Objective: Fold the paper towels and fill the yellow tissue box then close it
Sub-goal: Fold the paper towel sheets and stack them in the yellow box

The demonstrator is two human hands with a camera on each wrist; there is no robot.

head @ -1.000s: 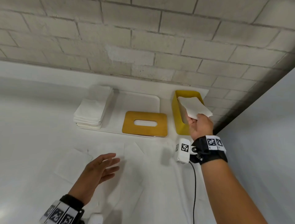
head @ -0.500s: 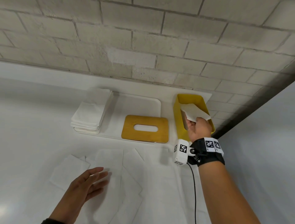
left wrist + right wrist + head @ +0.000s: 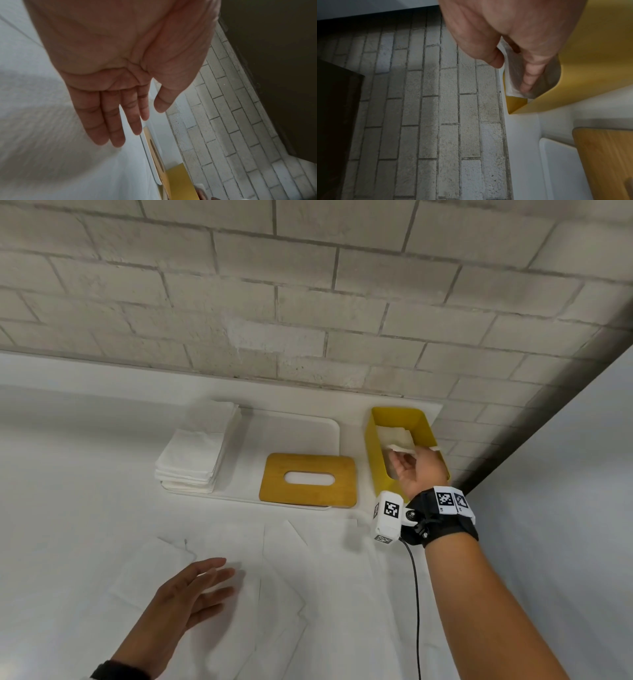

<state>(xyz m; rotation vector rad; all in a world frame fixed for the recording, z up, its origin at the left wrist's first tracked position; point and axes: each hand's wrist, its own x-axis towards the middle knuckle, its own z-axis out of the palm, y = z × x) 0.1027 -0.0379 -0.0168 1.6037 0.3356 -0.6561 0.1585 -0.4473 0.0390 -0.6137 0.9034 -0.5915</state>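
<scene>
While the right hand (image 3: 419, 470) pinches a folded paper towel (image 3: 400, 447) inside the yellow tissue box (image 3: 378, 463), careless release risks unfolding; left hand (image 3: 191, 590) lies open, flat.

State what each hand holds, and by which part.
The right hand pinches a folded paper towel by its near edge over the yellow tissue box. The left hand holds nothing.

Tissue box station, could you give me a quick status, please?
Right hand pinches folded towel inside yellow box. Left hand open. Lid off.
</scene>
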